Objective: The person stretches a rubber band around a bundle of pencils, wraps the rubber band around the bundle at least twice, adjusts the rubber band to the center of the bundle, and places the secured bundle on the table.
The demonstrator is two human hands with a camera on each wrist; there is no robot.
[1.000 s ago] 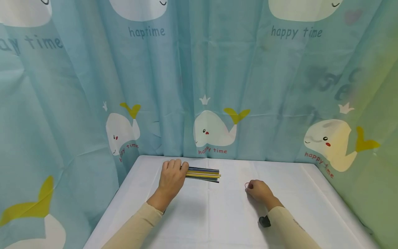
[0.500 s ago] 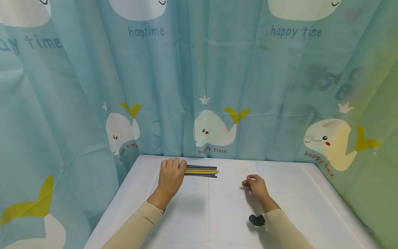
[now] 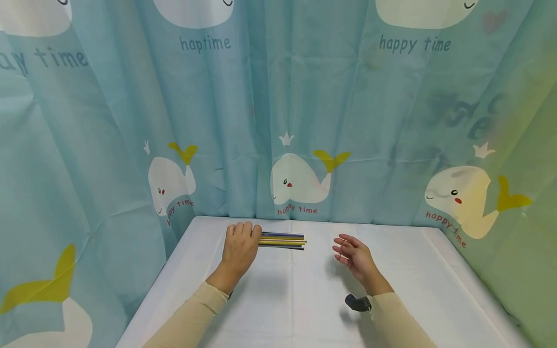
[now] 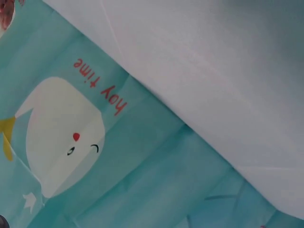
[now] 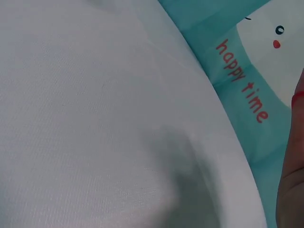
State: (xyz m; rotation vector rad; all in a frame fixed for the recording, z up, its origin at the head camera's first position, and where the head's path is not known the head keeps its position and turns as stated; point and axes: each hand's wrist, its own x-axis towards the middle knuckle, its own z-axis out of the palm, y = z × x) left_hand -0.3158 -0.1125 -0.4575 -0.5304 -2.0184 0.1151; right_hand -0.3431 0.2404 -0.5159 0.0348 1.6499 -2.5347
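Note:
In the head view my left hand (image 3: 241, 247) grips a bundle of thin pencils (image 3: 283, 239), yellow, dark blue and dark grey, from above. Their free ends point right, over the white table. To the right of them my right hand (image 3: 354, 255) is held apart from the bundle, its fingers spread and slightly bent. A thin red rubber band (image 5: 298, 96) loops round a finger in the right wrist view; how far it runs round the others is hard to see. In the left wrist view neither the pencils nor the holding fingers can be made out.
A white cloth covers the table (image 3: 270, 309). Behind it and at the sides hangs a blue-green curtain (image 3: 243, 121) printed with whales. A black device (image 3: 358, 303) sticks out from my right wrist just above the table.
My right hand has gone from pinching the rubber band to spread fingers, and has moved slightly left and up. My left hand keeps its grip on the pencils, which have tilted a little.

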